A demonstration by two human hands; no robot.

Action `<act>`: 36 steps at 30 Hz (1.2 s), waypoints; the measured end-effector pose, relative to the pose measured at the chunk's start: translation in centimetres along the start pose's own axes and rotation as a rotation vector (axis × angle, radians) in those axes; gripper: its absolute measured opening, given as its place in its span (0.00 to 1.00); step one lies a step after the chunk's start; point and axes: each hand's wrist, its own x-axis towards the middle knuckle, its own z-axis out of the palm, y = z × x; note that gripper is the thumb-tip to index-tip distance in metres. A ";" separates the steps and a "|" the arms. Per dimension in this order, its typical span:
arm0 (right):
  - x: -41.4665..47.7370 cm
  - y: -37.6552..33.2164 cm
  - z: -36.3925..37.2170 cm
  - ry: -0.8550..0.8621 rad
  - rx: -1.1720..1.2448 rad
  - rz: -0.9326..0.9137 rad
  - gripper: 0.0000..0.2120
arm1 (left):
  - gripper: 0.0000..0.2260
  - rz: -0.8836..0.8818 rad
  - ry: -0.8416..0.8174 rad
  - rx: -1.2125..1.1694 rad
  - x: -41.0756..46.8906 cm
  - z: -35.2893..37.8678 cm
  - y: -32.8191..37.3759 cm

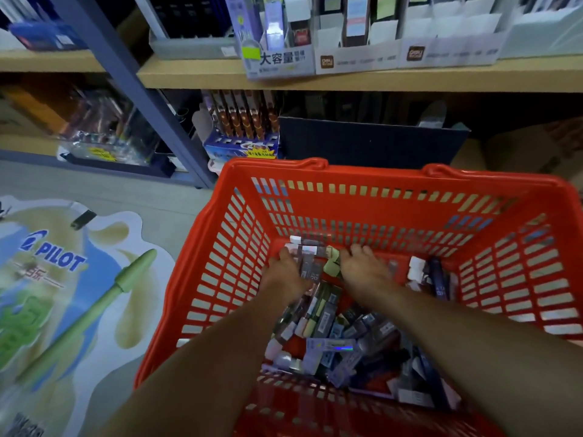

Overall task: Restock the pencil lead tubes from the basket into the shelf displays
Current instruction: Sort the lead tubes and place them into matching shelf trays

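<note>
— Two hands deep in the basket [284,168]: left hand [285,274] and right hand [362,268] curl round one bunch of tubes [310,263], lower middle.
— Loose bunch; lifted to the shelf boxes [358,56] up top, some could slip.

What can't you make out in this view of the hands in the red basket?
Head view, fingertips of the left hand and right hand: hidden by the hands' own backs and the lead tubes, so each grip is unclear.
Head view, print on the tubes: blurred and too small.
Head view, basket near rim: cut off by the bottom edge.
Head view, small labels on the shelf displays: blurred.
</note>
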 end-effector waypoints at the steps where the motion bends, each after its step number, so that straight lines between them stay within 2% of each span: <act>1: 0.1 -0.1 0.0 -0.017 0.005 0.025 0.27 | 0.39 -0.025 -0.014 -0.059 0.4 0.0 -0.1; 3: 0.3 -0.2 -0.3 -0.047 0.014 0.068 0.30 | 0.35 -0.076 -0.067 -0.187 0.9 -0.1 0.1; 5: 0.3 -0.1 -0.5 -0.075 -0.006 0.103 0.34 | 0.26 -0.037 -0.085 -0.162 0.9 0.0 0.6; 9: -0.2 0.7 0.2 -0.036 -0.072 0.101 0.18 | 0.18 0.067 -0.057 -0.023 0.7 0.8 1.4; 13: -1.0 1.4 -0.1 -0.038 0.096 0.087 0.16 | 0.16 0.102 -0.103 -0.056 1.0 1.0 1.1; 16: -1.2 1.8 -1.3 -0.099 0.363 0.054 0.08 | 0.15 0.141 -0.120 -0.080 0.7 0.3 0.6; 18: -1.3 2.1 -2.4 -0.117 0.714 0.087 0.08 | 0.13 0.194 -0.157 -0.202 0.3 -1.1 0.9; 20: -1.9 2.6 -4.1 -0.205 1.082 0.182 0.06 | 0.14 0.271 -0.197 -0.297 -0.6 -3.4 1.7; 22: -2.8 2.8 -5.3 -0.360 1.363 0.230 0.10 | 0.14 0.395 -0.175 -0.241 -1.9 -6.0 2.7; 24: -3.5 2.7 -6.1 -0.512 1.568 0.192 0.15 | 0.12 0.605 -0.069 -0.064 -3.6 -8.5 3.8; 27: -5.0 1.4 -7.6 -0.639 1.847 0.092 0.20 | 0.13 1.039 0.201 0.298 -6.1 -11.1 5.1; 29: -6.2 0.1 -8.9 -0.644 1.934 0.048 0.19 | 0.13 1.287 0.360 0.522 -7.1 -12.3 5.6; 33: -7.2 -1.6 -10.8 -0.753 2.105 -0.121 0.24 | 0.12 1.481 0.454 0.649 -8.1 -14.3 5.2; 36: -7.6 -1.9 -11.6 -0.716 2.130 -0.217 0.19 | 0.11 1.531 0.506 0.693 -8.7 -15.7 4.8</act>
